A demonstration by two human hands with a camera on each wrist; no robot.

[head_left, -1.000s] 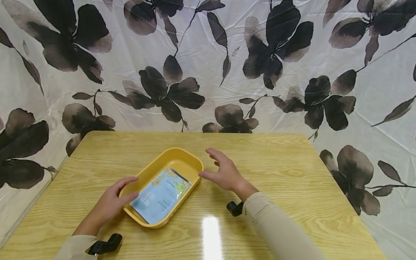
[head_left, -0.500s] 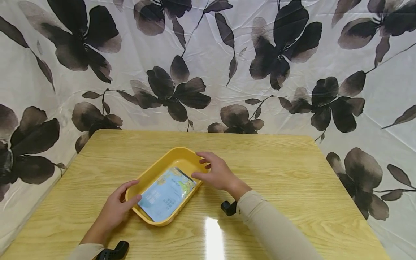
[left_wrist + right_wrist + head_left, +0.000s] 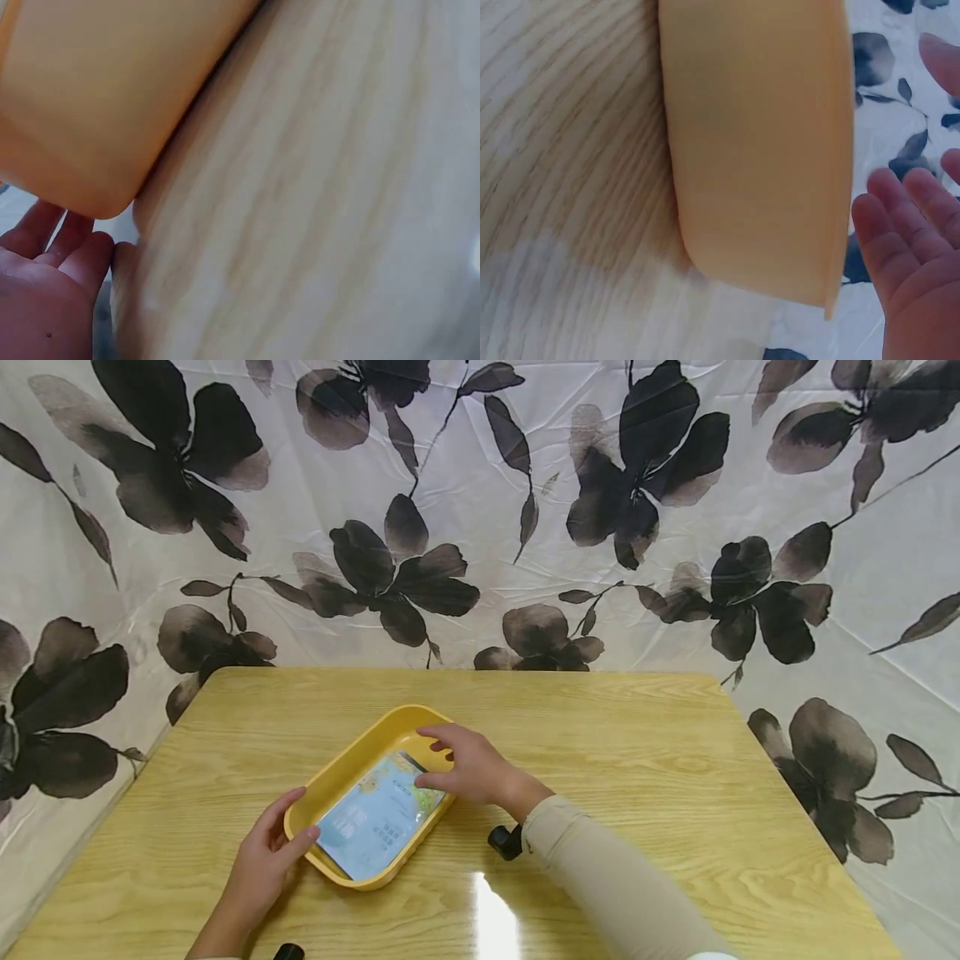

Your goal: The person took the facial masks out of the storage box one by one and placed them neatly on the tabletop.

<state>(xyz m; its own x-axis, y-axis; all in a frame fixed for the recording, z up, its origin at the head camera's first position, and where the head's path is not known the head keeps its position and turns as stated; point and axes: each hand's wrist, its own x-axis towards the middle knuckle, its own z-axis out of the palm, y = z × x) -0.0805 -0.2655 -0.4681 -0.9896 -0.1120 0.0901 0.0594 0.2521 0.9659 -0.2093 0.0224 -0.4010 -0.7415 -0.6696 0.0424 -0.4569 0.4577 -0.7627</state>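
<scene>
A yellow plastic tray (image 3: 347, 758) with deep walls lies slantwise on the wooden table. In it is a flat, pale blue packet (image 3: 367, 827) with yellow and green print and a dark strip at its far edge. My left hand (image 3: 258, 852) holds the tray's left end, thumb over the rim and fingers along the outside; in the left wrist view the fingertips (image 3: 46, 217) meet the tray's wall. Above the tray's right side hovers my right hand (image 3: 472, 767), thumb and fingers spread apart with nothing between them, partly hiding the rim and the packet's far corner.
The light wooden table (image 3: 615, 777) extends well to the right of the tray. A white cloth with dark flowers (image 3: 525, 527) hangs behind the far edge. Black wrist-worn devices (image 3: 505, 842) show near both wrists.
My right hand has moved left, from beside the tray's right rim to above its inside. The left hand stays at the tray's left end, and the packet keeps its place.
</scene>
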